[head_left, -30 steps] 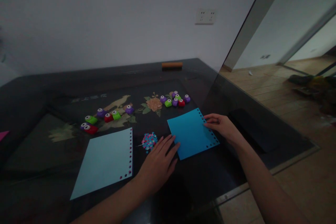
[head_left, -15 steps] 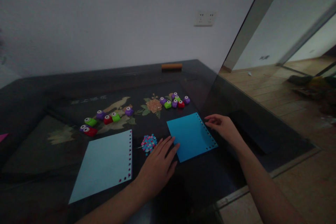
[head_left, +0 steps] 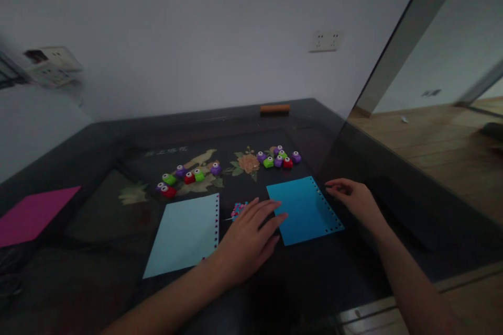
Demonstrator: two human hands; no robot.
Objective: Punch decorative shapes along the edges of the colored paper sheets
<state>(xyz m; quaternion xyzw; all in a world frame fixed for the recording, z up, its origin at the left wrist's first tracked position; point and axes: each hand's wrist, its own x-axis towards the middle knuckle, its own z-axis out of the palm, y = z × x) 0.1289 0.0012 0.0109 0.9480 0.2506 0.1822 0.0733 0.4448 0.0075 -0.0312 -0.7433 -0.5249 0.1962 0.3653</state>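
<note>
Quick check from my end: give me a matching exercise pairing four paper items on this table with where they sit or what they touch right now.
Things:
1. dark blue sheet
2. pale blue sheet
3. pink sheet
4. confetti pile

Places:
A. far left of the table, away from both hands
B. between the two blue sheets, partly behind the left hand
C. between the two hands, left fingertips on its near-left edge, right hand just off its punched edge
D. left of the left hand, punched holes along its right edge

Pairs: 1-C, 2-D, 3-A, 4-B
</note>
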